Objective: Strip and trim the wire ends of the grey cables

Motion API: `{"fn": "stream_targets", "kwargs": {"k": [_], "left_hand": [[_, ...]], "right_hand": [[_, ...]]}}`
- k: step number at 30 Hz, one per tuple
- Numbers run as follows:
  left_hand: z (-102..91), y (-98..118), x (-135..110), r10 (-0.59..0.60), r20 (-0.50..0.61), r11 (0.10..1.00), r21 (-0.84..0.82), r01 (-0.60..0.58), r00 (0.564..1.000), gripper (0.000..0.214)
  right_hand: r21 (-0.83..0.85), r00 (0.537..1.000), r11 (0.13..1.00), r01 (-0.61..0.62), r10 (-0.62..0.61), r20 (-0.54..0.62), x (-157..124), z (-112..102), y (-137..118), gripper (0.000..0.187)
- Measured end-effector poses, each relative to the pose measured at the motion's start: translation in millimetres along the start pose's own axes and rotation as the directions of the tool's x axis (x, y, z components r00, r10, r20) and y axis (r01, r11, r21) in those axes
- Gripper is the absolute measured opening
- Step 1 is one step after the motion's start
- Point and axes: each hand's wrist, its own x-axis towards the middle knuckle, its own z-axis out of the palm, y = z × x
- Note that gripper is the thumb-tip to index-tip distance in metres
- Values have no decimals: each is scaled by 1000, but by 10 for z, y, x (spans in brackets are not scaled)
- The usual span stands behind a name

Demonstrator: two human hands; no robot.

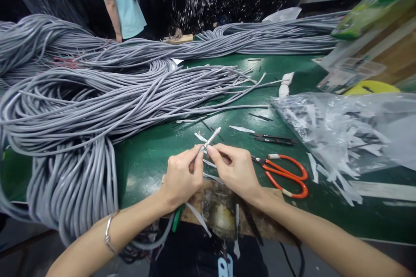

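Fingers of the left hand [183, 173] are curled closed around a grey cable, with thumb and forefinger pressed together near its tip. The right hand [237, 173] meets it from the other side, thumb and forefinger pinched on the base of the silvery-white cable end [212, 136], its remaining fingers folded in. That end points up and away from the person, tilted to the right, just above the green desk [139, 177] near its front edge. Whether the right hand also grips a loose strip cannot be told. A silver bracelet [108, 236] circles the left forearm

Just beside the right hand lie orange-handled scissors [286, 176], their blades partly hidden behind it. Farther back, a dark pair of snips [273, 139] rests on the desk, a white strip [242, 129] by its tip. To the right, a clear plastic bag [328, 125] holds many white scraps, some spilling out at its near side. On the left, a thick looped bundle of grey cables [107, 99] covers much of the desk and hangs over the front edge; another bundle [269, 41] stretches along the back. Beyond it stands a person in a light blue shirt [126, 8]
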Motion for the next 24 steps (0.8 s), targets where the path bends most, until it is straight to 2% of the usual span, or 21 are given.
{"fn": "stream_targets", "kwargs": {"k": [3,6,8,11,15,24], "left_hand": [[-13,17,25,71,-5,997,17,-71,997,23],[-27,27,61,13,49,1000,-23,-12,999,23],[-37,20,72,-15,60,999,-28,17,998,22],[-51,-6,67,-7,-10,1000,18,7,1000,21],[-63,-17,57,33,-95,996,84,-25,995,22],[-66,23,59,81,-61,986,152,-71,995,23]], "right_hand": [[-77,991,992,102,-108,-82,-21,-4,-37,30],[-189,966,958,214,-237,-105,-41,0,-28,26],[-239,960,940,245,-269,-75,-38,-10,-7,27],[-272,967,932,239,-254,-23,-14,-58,9,30],[-258,968,942,217,-242,-68,15,-130,-16,30],[-228,981,957,180,-191,-25,1,-104,4,33]]}}
